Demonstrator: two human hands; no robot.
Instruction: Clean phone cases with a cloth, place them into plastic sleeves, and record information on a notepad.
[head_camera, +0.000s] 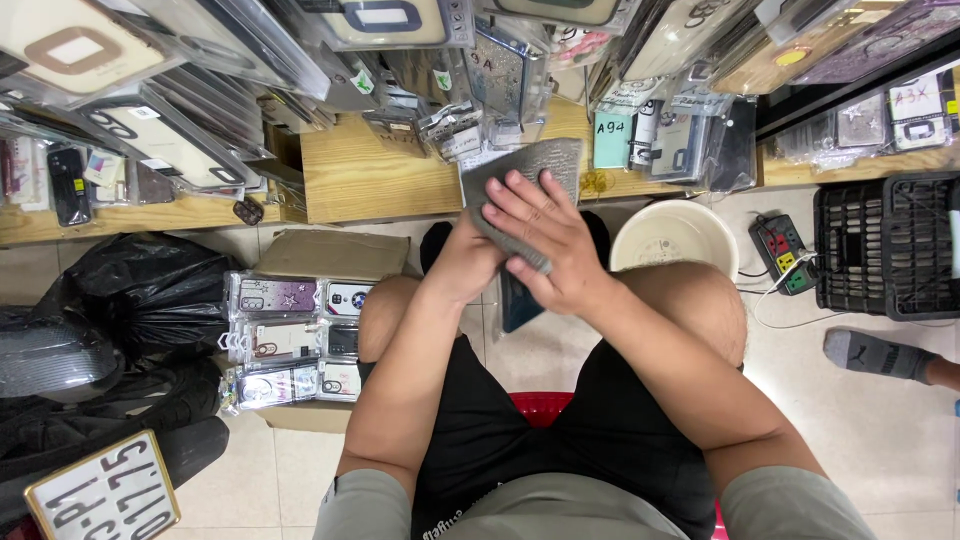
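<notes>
Both hands, right hand over left hand, clasp grey cloth between knees.

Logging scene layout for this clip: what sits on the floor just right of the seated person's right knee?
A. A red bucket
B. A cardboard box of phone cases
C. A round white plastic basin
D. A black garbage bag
C: a round white basin rests on the tiled floor beside the knee, with a power strip further right; the box of packaged phone cases and the black bag lie on the left side.
</notes>
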